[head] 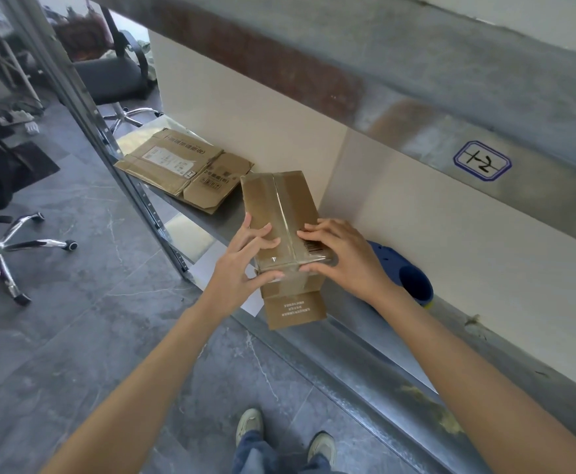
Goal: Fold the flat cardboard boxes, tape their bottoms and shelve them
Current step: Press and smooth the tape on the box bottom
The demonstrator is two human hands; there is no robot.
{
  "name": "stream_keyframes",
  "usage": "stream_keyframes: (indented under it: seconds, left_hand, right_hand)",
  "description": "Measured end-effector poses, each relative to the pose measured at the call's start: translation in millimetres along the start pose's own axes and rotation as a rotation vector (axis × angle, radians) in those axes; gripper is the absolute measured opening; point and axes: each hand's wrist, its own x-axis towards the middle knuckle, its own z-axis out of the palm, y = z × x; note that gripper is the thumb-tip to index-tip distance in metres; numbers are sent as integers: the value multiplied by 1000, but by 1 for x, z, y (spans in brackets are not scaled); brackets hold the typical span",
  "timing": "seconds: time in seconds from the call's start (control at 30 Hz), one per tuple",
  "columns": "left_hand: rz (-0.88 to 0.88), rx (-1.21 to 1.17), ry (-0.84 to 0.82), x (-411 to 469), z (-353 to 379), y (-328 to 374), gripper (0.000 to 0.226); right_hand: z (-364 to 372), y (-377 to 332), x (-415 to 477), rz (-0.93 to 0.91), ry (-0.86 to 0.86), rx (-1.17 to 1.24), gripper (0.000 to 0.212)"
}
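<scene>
While my left hand point(245, 256) and right hand point(343, 258) pinch the box point(279, 203) by its near end, its overhang could tip it off the shelf point(226, 218).

The box point(279, 213) is brown cardboard, with clear shiny tape point(281, 206) down its middle, a black-and-white barcode point(312, 248) at its near end and dark print on its lower flap. Beyond the box to the left, the flat cardboard point(184, 165) is the same brown with black print. Just right of the box a clog point(413, 275) is dark blue. The shelf point(365, 364) under the box is silver-grey and the wall point(245, 97) behind it cream. Up and right of the box a sticker point(482, 160) is white, edged blue, with black handwriting. Left of the box the floor point(74, 336) is dark grey with pale veins, and a chair point(16, 248) has chrome legs
</scene>
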Motion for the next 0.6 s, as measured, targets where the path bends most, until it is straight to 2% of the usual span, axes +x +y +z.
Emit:
stream_keyframes:
  seconds: [0.2, 0.33, 0.5, 0.6]
  left_hand:
    - [-55, -75, 79, -1, 6, 2, 36]
    - [-89, -111, 149, -1, 13, 4, 20]
    - [-62, -118, 157, -1, 15, 3, 17]
    - [-72, -138, 163, -3, 14, 5, 24]
  right_hand:
    - [4, -6, -1, 44, 70, 74, 57]
    - [7, -8, -1, 88, 106, 115, 42]
    - [10, -8, 1, 92, 133, 131, 33]
    - [6, -7, 1, 110, 106, 194, 28]
